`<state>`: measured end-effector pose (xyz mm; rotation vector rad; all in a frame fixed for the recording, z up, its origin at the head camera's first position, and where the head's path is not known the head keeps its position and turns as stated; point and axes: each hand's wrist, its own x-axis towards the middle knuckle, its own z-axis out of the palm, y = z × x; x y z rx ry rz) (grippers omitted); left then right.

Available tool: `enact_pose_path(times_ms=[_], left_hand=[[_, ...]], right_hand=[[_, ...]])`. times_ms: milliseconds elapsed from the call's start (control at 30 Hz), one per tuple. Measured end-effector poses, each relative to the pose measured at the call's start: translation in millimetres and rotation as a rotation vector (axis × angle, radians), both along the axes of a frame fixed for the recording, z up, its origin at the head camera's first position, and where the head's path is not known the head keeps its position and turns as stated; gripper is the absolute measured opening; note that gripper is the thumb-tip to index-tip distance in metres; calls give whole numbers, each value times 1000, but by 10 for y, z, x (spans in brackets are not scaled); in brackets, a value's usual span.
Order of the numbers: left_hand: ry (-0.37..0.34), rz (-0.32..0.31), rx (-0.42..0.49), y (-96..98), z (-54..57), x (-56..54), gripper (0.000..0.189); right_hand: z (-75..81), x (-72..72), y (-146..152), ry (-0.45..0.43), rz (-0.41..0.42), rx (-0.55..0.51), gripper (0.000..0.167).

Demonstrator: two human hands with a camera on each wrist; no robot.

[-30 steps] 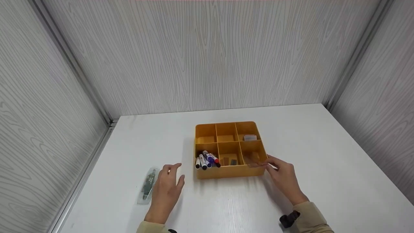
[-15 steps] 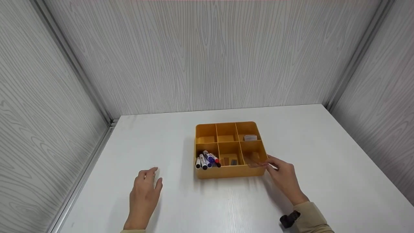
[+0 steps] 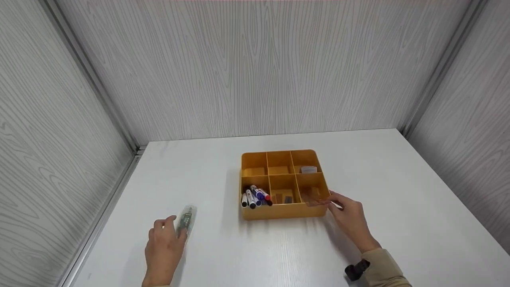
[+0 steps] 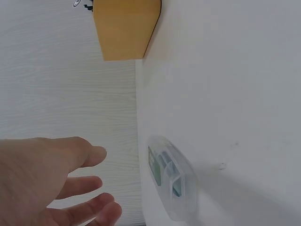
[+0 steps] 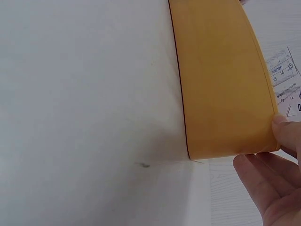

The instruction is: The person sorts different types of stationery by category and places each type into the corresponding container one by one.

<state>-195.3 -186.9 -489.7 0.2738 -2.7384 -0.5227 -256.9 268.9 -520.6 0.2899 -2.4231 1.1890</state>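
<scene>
On the left of the white table lies a clear plastic case (image 3: 187,219) with a dark green item inside. My left hand (image 3: 163,247) is just left of it, fingers apart and slightly bent, holding nothing; it overlaps the case's near end in the head view. The left wrist view shows a gap between the fingertips and the case (image 4: 181,188). My right hand (image 3: 350,221) grips the front right corner of a yellow six-compartment organizer box (image 3: 279,212), its thumb (image 5: 287,132) at the rim. Clear rulers (image 5: 284,70) lean out of that corner compartment.
Several whiteboard markers (image 3: 255,197) lean in the box's front left compartment. Small flat pieces (image 3: 287,199) lie in the front middle one, and a white block (image 3: 308,170) sits at the back right. Wood-grain panels (image 3: 255,71) enclose the table (image 3: 398,179) on three sides.
My left hand has moved left across the case, from its right side to its left, uncovering most of it. The right hand stays at the box's corner.
</scene>
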Motion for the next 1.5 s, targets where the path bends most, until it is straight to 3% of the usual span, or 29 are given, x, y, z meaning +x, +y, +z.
enact_pose_path(times_ms=[267,433,900,1067,1233,1500], left_hand=[[-184,10,28,16,-13,-54,53],[-233,-13,34,11,-50,-61,55],[-268,-12,21,-1,-123,-85,55],[-315,0,10,-19,-127,-97,55],[-348,-34,9,-44,-130,-99,62],[-273,-56,25,-51,-156,-100,56]], right_hand=[[11,11,-3,-26,6,-22,18],[9,3,-5,-18,32,-57,18],[11,13,-10,-14,32,-57,17],[12,16,-5,-10,29,-60,18],[13,15,0,0,19,-47,18],[13,16,-4,-4,17,-44,17]])
